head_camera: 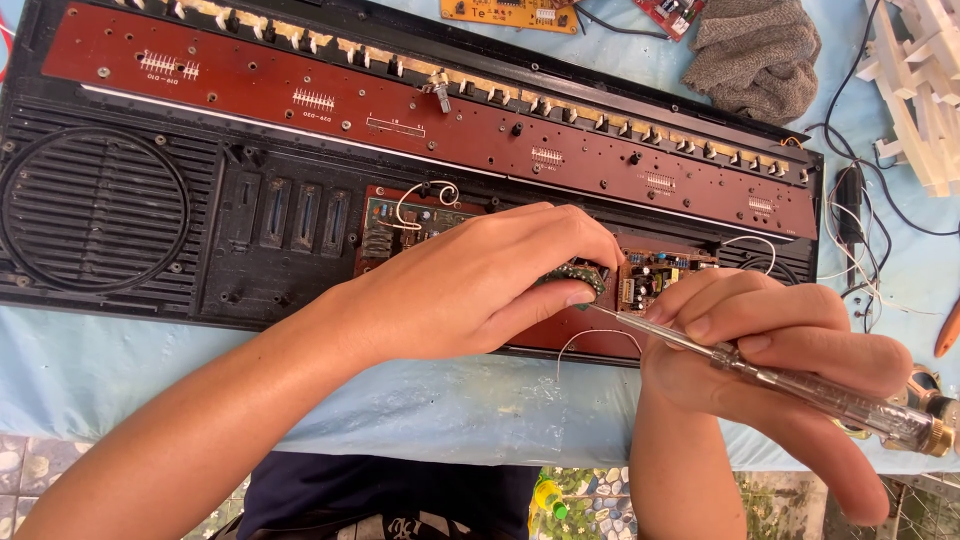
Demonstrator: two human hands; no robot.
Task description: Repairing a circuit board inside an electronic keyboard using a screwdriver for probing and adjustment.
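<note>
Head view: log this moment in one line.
left hand: grips small green board | right hand: holds clear-handled screwdriver, tip at board | beneath: opened keyboard case

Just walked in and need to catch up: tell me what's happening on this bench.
A person bends over an opened black electronic keyboard case on a light blue cloth. The left hand pinches a small green circuit board over the case's lower edge. The right hand holds a clear-handled screwdriver, its tip at that board. A grey rag lies behind.
</note>
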